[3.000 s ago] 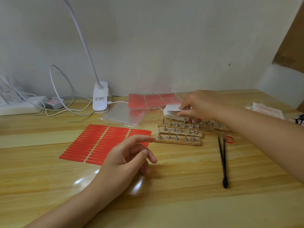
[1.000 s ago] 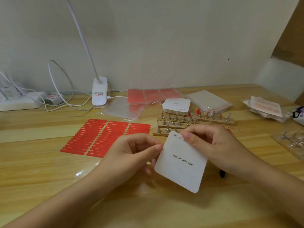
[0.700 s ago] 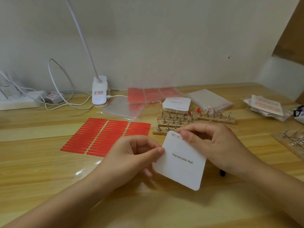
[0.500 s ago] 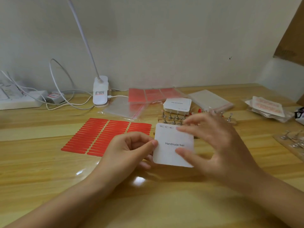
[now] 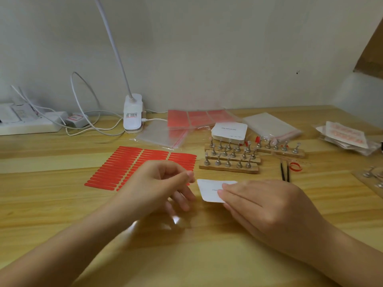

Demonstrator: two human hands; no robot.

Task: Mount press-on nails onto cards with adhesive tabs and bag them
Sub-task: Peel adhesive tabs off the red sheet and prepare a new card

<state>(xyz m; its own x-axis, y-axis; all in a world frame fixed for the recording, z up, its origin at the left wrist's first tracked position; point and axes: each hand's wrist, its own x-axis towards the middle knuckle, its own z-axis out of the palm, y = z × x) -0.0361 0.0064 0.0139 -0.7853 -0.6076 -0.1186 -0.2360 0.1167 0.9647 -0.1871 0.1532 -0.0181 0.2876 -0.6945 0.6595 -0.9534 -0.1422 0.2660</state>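
Soft, even light fills the scene. A bright glare spot shines on the glossy table (image 5: 62,204) below the left hand (image 5: 157,185), which smears with motion blur. Wide-angle bending curves the table's edges.

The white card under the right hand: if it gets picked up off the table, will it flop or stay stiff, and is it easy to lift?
The white card probably stays fairly stiff: its edges lie straight under the right hand. It looks thin and light. Lying flat on the glossy table, it may slide and be awkward to lift by an edge.
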